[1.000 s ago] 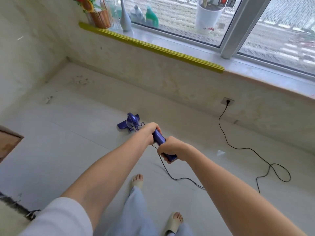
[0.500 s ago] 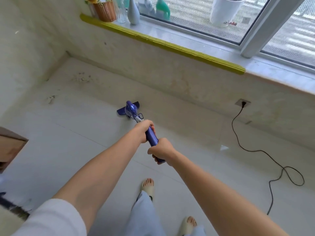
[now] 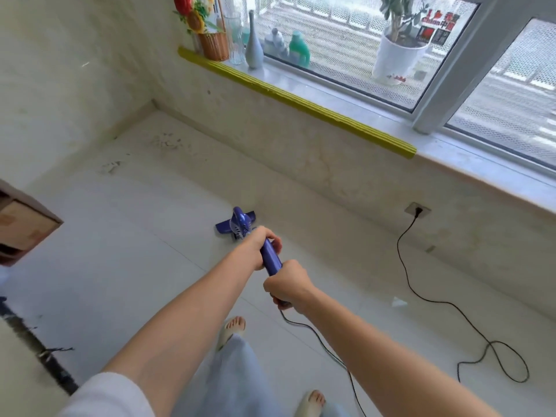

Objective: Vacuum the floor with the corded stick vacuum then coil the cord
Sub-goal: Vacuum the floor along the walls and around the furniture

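A blue corded stick vacuum (image 3: 239,223) stands on the white tiled floor (image 3: 126,251), its flat head close to the foot of the wall under the window. My left hand (image 3: 259,245) grips the blue handle higher up the stick. My right hand (image 3: 287,286) grips the handle's lower end, nearer to me. The black cord (image 3: 433,300) leaves the handle below my right hand, trails past my legs, loops on the floor at the right and rises to a wall socket (image 3: 417,209), plugged in.
A yellow-edged window sill (image 3: 301,100) carries a flower basket, a vase and bottles. A brown cabinet (image 3: 21,227) juts in at the left edge. Dirt specks (image 3: 167,142) lie in the far corner. A white scrap (image 3: 398,302) lies on the floor. My sandalled feet are below.
The vacuum head has been pushed forward, away from me and closer to the wall under the window. Both hands keep their grip on the handle. The view has tilted upward.
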Action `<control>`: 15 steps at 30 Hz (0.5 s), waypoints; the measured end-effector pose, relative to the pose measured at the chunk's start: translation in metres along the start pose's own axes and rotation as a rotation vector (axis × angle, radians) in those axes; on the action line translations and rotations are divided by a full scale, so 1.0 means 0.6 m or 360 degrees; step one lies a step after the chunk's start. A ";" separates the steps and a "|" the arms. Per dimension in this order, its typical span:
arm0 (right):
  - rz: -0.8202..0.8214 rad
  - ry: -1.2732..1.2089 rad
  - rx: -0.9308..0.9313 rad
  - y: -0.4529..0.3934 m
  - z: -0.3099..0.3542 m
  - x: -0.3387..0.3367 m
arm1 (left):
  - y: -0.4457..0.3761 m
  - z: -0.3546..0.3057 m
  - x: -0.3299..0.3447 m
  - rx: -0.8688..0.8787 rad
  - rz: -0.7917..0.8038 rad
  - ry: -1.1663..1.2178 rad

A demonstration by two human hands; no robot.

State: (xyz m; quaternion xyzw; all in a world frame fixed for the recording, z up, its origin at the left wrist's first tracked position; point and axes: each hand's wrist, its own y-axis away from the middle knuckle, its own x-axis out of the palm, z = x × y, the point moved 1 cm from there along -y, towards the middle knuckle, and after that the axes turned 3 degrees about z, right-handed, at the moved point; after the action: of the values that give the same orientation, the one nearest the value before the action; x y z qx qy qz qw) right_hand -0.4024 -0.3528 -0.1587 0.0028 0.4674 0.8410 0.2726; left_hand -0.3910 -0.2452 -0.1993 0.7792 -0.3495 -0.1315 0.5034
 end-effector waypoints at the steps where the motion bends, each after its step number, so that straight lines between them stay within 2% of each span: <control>1: 0.0022 -0.0007 0.0010 0.013 -0.014 -0.008 | 0.012 0.015 0.012 0.0020 -0.0055 -0.0023; 8: 0.0200 0.0176 0.0009 0.125 -0.099 -0.088 | 0.080 0.125 0.093 0.0090 -0.0287 0.0023; 15: 0.0222 0.0429 -0.0070 0.130 -0.137 -0.148 | 0.092 0.156 0.151 0.0132 -0.0440 -0.0003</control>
State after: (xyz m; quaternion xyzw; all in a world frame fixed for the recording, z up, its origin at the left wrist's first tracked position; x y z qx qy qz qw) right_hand -0.3834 -0.4905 -0.1213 -0.0835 0.4800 0.8606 0.1483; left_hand -0.4004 -0.3851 -0.1805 0.8400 -0.2444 -0.1859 0.4475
